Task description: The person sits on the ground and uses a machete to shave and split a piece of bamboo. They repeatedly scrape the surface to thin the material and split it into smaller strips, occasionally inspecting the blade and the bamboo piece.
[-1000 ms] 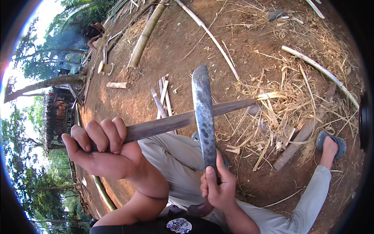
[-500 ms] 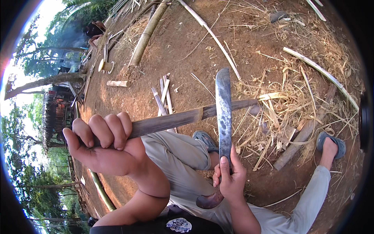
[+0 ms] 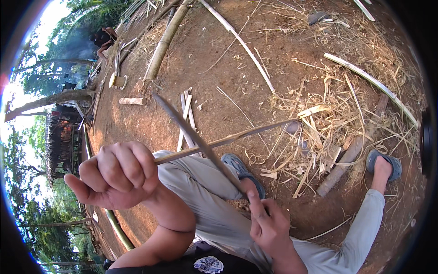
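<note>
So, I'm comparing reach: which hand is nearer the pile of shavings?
Right. In the picture, the right hand, holding the knife, sits below and left of the pile of shavings; the left hand, around the wooden strip, is farther off to the left.

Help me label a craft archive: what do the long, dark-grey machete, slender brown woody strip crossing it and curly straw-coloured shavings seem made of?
Machete: blade probably dull steel, given its thin, dark profile. Strip: likely wood or bamboo, raw-looking, judging by its streaky tan edge. Shavings: dry, matte plant material, perhaps bamboo, going by their thin curls.
</note>
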Demonstrator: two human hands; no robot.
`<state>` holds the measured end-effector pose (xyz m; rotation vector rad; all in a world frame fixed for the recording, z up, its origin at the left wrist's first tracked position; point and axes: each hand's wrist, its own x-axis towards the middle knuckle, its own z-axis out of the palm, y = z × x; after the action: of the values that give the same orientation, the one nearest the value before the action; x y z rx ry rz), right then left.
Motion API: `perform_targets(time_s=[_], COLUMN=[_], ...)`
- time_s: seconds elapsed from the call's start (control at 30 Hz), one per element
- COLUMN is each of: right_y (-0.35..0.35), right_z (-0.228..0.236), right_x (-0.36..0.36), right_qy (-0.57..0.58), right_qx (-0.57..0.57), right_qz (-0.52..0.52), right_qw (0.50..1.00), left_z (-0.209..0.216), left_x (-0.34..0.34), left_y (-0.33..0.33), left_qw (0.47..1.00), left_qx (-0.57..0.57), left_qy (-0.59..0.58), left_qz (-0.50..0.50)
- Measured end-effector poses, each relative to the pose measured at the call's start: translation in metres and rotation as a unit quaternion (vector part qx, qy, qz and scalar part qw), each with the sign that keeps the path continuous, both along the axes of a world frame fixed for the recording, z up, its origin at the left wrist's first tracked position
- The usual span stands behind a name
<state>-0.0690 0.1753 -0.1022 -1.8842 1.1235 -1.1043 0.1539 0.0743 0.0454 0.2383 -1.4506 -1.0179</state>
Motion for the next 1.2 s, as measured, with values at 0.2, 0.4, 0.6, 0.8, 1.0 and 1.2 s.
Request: perform_targets(time_s=[0.2,0.4,0.6,0.8,1.0,1.2], right_y=[-0.001,-0.017,-0.004,-0.024,-0.002,-0.035], right_z=[-0.014,-0.046,-0.021,-0.071,-0.047,-0.056], right_x=[-0.004,-0.012,-0.018,-0.024,-0.027,-0.054], right_qy=[-0.015,0.01,0.07,0.041,0.155,0.223], right_qx=[0.055,0.068,0.024,0.073,0.055,0.109], right_qz=[-0.048,-0.095,-0.056,-0.109,-0.093,-0.084], right_qw=[0.997,0.993,0.996,0.99,0.982,0.965], left_z=[-0.001,0.0,-0.003,-0.002,-0.002,0.002], left_x=[0.006,0.009,0.014,0.016,0.001,0.002], left_y=[-0.002,-0.005,-0.003,-0.006,-0.002,-0.005], left_qw=[1.0,1.0,1.0,0.999,0.999,1.0], left_qx=[-0.001,0.012,0.011,0.028,0.026,0.02], left_qy=[0.011,0.003,0.009,0.019,0.012,0.007], left_qz=[0.006,0.002,-0.005,0.017,-0.028,-0.02])
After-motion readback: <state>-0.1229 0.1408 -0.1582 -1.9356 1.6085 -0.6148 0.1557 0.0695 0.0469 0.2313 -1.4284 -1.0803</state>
